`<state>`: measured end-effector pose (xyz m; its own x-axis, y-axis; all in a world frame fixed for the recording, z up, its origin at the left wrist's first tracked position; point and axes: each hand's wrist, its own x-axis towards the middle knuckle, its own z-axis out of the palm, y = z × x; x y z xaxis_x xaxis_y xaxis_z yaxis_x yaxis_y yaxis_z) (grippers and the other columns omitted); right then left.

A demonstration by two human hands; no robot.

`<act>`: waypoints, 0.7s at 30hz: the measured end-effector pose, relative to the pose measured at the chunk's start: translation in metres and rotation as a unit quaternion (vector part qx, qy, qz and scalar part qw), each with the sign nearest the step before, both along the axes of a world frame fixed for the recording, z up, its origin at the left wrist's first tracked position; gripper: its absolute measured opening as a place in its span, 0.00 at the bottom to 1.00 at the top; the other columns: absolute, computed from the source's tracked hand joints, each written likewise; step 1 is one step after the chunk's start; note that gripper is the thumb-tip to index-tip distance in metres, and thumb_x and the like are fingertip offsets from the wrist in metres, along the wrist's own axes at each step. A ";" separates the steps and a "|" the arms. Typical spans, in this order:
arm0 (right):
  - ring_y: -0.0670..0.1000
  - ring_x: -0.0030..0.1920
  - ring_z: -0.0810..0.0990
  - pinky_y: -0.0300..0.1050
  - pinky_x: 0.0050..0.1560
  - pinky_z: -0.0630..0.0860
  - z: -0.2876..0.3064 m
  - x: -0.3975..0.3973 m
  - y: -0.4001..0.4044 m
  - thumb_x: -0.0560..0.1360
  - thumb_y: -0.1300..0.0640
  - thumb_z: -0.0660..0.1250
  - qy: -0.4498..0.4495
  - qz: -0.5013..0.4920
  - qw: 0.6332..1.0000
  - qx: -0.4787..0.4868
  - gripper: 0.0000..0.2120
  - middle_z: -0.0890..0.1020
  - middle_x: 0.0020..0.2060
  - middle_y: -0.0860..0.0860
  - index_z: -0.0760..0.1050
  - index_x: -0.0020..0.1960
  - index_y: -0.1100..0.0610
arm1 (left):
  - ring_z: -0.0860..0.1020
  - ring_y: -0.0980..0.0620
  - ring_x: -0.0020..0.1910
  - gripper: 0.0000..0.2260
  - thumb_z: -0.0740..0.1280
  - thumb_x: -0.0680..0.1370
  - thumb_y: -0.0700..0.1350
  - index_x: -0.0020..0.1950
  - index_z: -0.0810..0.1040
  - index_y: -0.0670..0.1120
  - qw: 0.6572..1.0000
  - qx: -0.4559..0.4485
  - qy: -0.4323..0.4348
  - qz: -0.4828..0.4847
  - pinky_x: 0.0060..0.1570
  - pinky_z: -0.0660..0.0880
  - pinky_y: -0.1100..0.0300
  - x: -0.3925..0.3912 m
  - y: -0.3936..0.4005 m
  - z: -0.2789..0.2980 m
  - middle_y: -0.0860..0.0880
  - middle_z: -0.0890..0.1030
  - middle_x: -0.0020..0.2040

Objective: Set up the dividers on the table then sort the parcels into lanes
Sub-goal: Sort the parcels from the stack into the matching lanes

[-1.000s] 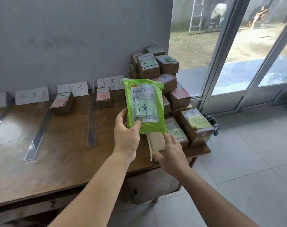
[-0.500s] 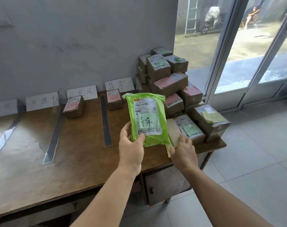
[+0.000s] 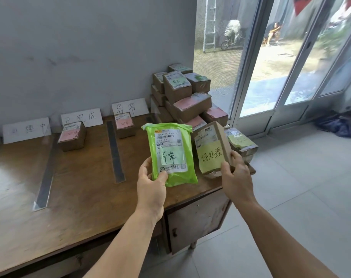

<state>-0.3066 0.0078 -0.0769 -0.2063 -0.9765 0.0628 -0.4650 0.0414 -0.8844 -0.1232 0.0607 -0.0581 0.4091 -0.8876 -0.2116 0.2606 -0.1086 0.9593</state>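
From the head camera, the dividers look set up: two flat strips, one [image 3: 45, 173] toward the table's left side and one [image 3: 115, 151] near its middle, run from the back edge toward the front edge of the wooden table [image 3: 86, 197]. Handwritten lane signs [image 3: 81, 117] lean against the wall along the back edge.

Sorting appears barely begun. One pink-labelled box [image 3: 72, 136] sits in the lane between the strips, and another [image 3: 124, 125] just right of the middle strip, both near the back edge. A large stack of cardboard parcels [image 3: 187, 97] remains unsorted at the table's back right corner.

The left hand [image 3: 151, 183] grips the lower edge of a green mailer bag [image 3: 170, 154], held upright above the front edge. The right hand [image 3: 235, 177] clasps a brown box with a yellow note [image 3: 210, 149], tilted up near the front right corner. Both parcels have yet to reach a lane.
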 end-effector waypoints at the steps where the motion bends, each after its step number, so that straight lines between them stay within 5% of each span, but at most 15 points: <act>1: 0.50 0.59 0.72 0.51 0.61 0.72 0.003 0.000 0.000 0.77 0.48 0.58 -0.029 -0.004 1.000 -0.005 0.24 0.74 0.60 0.50 0.63 0.73 0.48 | 0.78 0.49 0.58 0.20 0.64 0.79 0.35 0.63 0.69 0.59 1.000 -0.002 0.004 -0.001 0.58 0.74 0.53 0.001 0.000 0.002 0.49 0.82 0.55; 6: 0.50 0.52 0.81 0.55 0.56 0.78 0.019 0.008 0.001 0.80 0.56 0.58 -0.170 0.010 0.985 -0.002 0.18 0.82 0.53 0.49 0.65 0.70 0.48 | 0.78 0.48 0.59 0.20 0.63 0.79 0.35 0.57 0.71 0.62 1.000 -0.016 0.025 -0.003 0.64 0.72 0.48 0.009 0.005 0.012 0.49 0.83 0.54; 15: 0.49 0.50 0.82 0.53 0.57 0.78 0.051 0.057 0.008 0.80 0.58 0.60 -0.262 0.088 0.961 -0.004 0.12 0.84 0.46 0.49 0.68 0.63 0.48 | 0.80 0.49 0.55 0.19 0.63 0.80 0.35 0.59 0.71 0.59 0.996 -0.060 0.052 0.034 0.51 0.77 0.57 0.052 0.024 0.035 0.48 0.82 0.55; 21: 0.45 0.43 0.81 0.40 0.40 0.76 0.060 0.100 0.002 0.80 0.57 0.60 -0.246 0.141 0.959 -0.012 0.13 0.83 0.47 0.49 0.69 0.65 0.51 | 0.81 0.48 0.54 0.20 0.64 0.79 0.35 0.66 0.69 0.55 0.994 -0.065 0.038 0.073 0.51 0.78 0.55 0.086 0.027 0.045 0.46 0.82 0.54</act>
